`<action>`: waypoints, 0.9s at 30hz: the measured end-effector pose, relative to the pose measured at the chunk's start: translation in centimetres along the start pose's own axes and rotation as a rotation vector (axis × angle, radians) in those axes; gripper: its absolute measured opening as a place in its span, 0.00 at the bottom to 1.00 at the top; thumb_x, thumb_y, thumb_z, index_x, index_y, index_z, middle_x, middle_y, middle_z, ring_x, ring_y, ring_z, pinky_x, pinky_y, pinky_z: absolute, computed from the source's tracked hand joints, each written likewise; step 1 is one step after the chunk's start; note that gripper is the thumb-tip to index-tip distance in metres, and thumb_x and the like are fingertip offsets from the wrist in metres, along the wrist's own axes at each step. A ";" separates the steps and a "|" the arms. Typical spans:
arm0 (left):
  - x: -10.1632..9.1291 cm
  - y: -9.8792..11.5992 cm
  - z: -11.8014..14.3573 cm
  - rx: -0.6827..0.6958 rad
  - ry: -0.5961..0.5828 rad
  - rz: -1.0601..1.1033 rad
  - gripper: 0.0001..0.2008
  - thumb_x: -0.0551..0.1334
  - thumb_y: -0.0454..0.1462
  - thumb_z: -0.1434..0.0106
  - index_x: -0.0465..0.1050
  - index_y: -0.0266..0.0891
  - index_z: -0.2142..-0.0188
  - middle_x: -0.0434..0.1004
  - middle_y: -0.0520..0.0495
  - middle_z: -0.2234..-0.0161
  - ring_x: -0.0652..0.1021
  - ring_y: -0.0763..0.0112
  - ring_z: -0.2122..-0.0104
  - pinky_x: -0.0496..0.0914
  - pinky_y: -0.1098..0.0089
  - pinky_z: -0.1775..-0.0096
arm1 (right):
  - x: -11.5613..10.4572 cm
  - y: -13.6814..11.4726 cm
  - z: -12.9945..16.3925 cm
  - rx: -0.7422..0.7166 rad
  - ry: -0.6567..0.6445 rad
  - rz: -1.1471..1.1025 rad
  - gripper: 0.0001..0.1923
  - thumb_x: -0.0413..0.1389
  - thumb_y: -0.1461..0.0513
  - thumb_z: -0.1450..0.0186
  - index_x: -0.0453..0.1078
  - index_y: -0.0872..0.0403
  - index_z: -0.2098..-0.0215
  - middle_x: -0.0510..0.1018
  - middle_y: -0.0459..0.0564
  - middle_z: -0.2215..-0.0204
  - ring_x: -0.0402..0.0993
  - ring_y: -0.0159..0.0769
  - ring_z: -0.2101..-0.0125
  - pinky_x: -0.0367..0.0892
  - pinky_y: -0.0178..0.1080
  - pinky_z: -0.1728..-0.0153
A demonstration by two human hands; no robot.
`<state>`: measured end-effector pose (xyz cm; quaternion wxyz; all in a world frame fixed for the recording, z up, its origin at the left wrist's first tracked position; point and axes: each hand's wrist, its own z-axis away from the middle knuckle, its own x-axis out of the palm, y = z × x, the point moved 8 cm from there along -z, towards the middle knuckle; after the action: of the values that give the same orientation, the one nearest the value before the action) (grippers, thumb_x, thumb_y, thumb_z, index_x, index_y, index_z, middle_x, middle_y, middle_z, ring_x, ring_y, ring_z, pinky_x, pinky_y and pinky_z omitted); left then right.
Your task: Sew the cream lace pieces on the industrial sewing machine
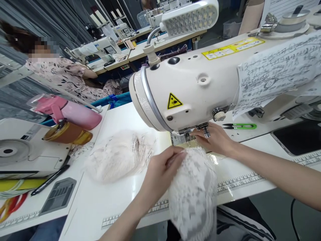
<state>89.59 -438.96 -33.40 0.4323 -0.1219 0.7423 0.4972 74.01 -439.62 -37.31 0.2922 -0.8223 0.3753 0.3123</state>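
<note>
Sewing machine: looms just above and beyond both sets of fingers, head turned toward the wearer so cloth feeds under the needle.
Table: flat white top under both hands, printed ruler along the near edge, giving the cloth a slick bed.
Lace piece: spread from the needle foot back over the table edge, draped toward the lap, so only the seam end sits at the foot.
Lace pile: heaped left of the left fingers, apart from them.
Left hand: fingers closed in a pinch on the lace piece's near edge, keeping it taut.
Right hand: fingers narrow, tips at the foot, pressing the lace piece's far end flat; grip itself cannot be told.
Scissors: green, lying beyond the right wrist, near yet untouched.
</note>
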 end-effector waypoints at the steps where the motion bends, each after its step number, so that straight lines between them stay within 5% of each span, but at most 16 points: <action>1: 1.0 -1.2 -1.0 -0.047 -0.058 -0.034 0.11 0.55 0.42 0.34 0.72 0.41 0.66 0.74 0.54 0.76 0.68 0.77 0.80 0.61 0.75 0.78 | 0.0 0.1 0.0 0.014 0.003 0.012 0.12 0.49 0.66 0.35 0.75 0.53 0.62 0.78 0.47 0.74 0.70 0.36 0.71 0.63 0.37 0.69; 6: 3.2 -5.3 -3.8 -0.149 -0.149 -0.297 0.12 0.54 0.44 0.34 0.70 0.43 0.57 0.74 0.54 0.77 0.72 0.72 0.80 0.57 0.74 0.78 | -0.4 0.2 -0.1 0.021 0.039 0.011 0.12 0.48 0.67 0.35 0.74 0.55 0.61 0.77 0.47 0.74 0.70 0.36 0.71 0.64 0.37 0.69; 11: 2.4 -5.0 -3.9 -0.081 -0.074 -0.477 0.10 0.57 0.42 0.35 0.70 0.42 0.57 0.76 0.54 0.75 0.72 0.73 0.81 0.56 0.75 0.80 | 0.1 -1.5 0.1 -0.151 -0.020 -0.031 0.13 0.48 0.70 0.36 0.72 0.53 0.61 0.79 0.46 0.64 0.72 0.34 0.70 0.65 0.38 0.67; 15: 1.5 -2.1 -3.1 0.267 0.067 -0.413 0.05 0.56 0.37 0.34 0.70 0.41 0.63 0.78 0.55 0.71 0.72 0.78 0.81 0.60 0.75 0.78 | 0.5 -1.2 0.0 -0.006 -0.118 -0.154 0.15 0.49 0.67 0.36 0.68 0.52 0.52 0.79 0.49 0.61 0.73 0.37 0.65 0.68 0.42 0.63; 17: 1.6 -0.2 -1.9 0.521 0.086 -0.362 0.04 0.56 0.35 0.34 0.69 0.41 0.63 0.78 0.55 0.71 0.73 0.79 0.79 0.62 0.75 0.76 | 1.1 -0.9 -0.1 0.114 -0.238 -0.343 0.17 0.52 0.64 0.37 0.66 0.50 0.49 0.78 0.49 0.59 0.73 0.38 0.60 0.68 0.42 0.59; 19: 1.7 0.5 -1.1 0.637 0.078 -0.308 0.04 0.56 0.33 0.34 0.68 0.41 0.60 0.78 0.54 0.70 0.73 0.79 0.78 0.63 0.76 0.75 | 1.7 -0.8 0.1 0.223 -0.345 -0.574 0.18 0.54 0.62 0.38 0.65 0.50 0.50 0.76 0.49 0.57 0.72 0.37 0.58 0.68 0.41 0.59; 23: 1.4 -2.3 -2.0 0.298 0.066 -0.194 0.05 0.56 0.36 0.34 0.68 0.42 0.58 0.78 0.53 0.68 0.67 0.82 0.82 0.62 0.77 0.78 | 2.5 0.2 0.8 0.496 -0.392 -0.831 0.10 0.55 0.59 0.39 0.67 0.49 0.58 0.74 0.44 0.67 0.71 0.31 0.71 0.67 0.35 0.71; 27: 1.6 -5.3 -2.8 -0.014 0.000 -0.202 0.08 0.56 0.40 0.35 0.69 0.44 0.57 0.78 0.54 0.67 0.67 0.80 0.82 0.63 0.76 0.77 | 2.9 1.0 1.5 0.603 -0.359 -0.753 0.08 0.54 0.62 0.38 0.68 0.50 0.59 0.70 0.39 0.77 0.67 0.27 0.80 0.65 0.33 0.75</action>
<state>90.40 -443.48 -37.63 0.4794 -0.1989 0.7226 0.4565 74.30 -440.32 -40.62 0.6684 -0.7131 0.0702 0.1995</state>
